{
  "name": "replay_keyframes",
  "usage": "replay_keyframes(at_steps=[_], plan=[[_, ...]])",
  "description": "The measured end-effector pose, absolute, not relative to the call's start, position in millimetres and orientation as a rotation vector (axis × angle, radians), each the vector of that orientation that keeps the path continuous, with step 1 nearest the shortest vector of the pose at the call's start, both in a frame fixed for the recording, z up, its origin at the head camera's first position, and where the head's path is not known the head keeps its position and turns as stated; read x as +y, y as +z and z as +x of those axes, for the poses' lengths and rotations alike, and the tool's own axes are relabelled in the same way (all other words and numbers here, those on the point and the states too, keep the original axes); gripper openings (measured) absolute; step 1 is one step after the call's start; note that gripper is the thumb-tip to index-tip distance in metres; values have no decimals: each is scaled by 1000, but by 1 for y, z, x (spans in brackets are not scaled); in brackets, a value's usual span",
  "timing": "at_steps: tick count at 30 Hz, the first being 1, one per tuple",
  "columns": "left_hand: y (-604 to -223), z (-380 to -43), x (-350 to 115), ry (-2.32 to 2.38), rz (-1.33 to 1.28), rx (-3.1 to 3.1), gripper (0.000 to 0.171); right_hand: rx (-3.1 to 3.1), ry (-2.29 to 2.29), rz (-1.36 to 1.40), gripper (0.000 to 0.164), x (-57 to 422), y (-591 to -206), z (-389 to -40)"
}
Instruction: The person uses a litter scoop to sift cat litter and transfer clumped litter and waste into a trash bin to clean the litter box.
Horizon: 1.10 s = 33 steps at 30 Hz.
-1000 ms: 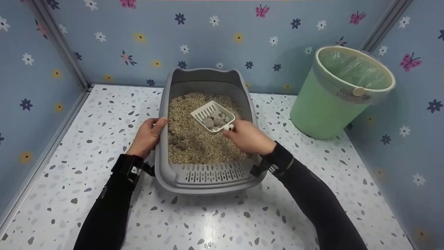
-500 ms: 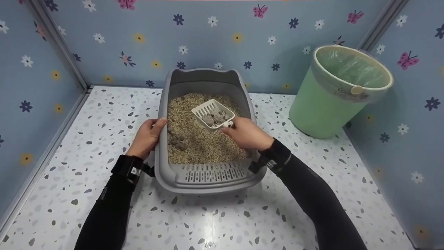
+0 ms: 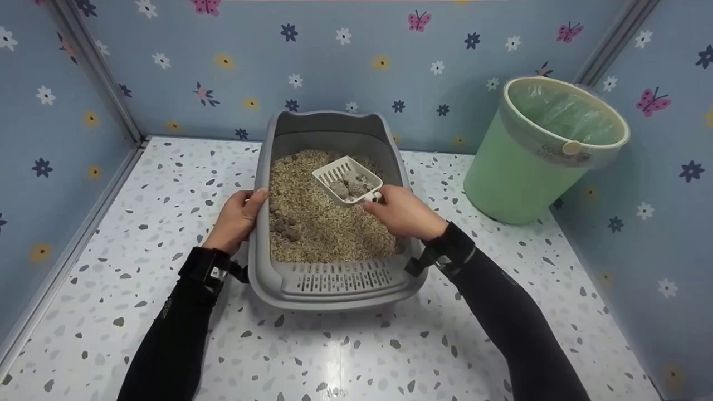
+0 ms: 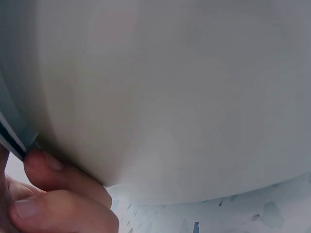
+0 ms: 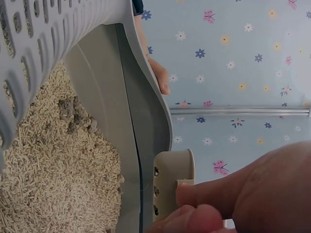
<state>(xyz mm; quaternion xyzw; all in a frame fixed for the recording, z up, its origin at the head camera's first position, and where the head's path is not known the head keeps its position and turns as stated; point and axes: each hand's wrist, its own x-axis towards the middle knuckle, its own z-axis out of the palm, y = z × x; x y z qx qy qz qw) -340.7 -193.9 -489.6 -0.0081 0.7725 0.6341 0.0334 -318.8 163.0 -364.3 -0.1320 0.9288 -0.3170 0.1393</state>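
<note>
A grey litter box [image 3: 340,303] holds tan pellet litter [image 3: 312,245], with dark clumps [image 3: 287,229] at its left side. My left hand [image 3: 234,220] grips the box's left rim, thumb on top; in the left wrist view its curled fingers [image 4: 68,208] lie against the outer wall. Above the litter, my right hand [image 3: 409,214] holds a cream slotted litter scoop [image 3: 334,174] by its handle. Several grey clumps [image 3: 351,188] lie in the scoop. From the right wrist view, the scoop's side [image 5: 172,170] shows near the thumb, while most of its handle is hidden in the hand.
A green trash bin [image 3: 512,167] with a clear liner stands at the right, by the wall corner. Flower-patterned panels [image 3: 345,67] enclose the back and sides. The speckled white surface [image 3: 334,356] lies under the box.
My right hand has carried the loaded scoop slightly right and toward the back of the box. The left hand keeps its grip on the rim.
</note>
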Motion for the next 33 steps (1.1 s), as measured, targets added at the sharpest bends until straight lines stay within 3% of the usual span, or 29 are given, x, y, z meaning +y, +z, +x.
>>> replay_keyframes(at_steps=[8,18,33], plan=[[-492,-343,-192,1960,-38,2382,81,2678,-936,-369,23,169,-363,-318],[-491,-343,-194,1966,-40,2385,84,2668,-943,-367,32,189,-346,-326],[-488,-341,-194,1947,-28,2391,83,2723,-1010,-212,36,258,-279,-348]])
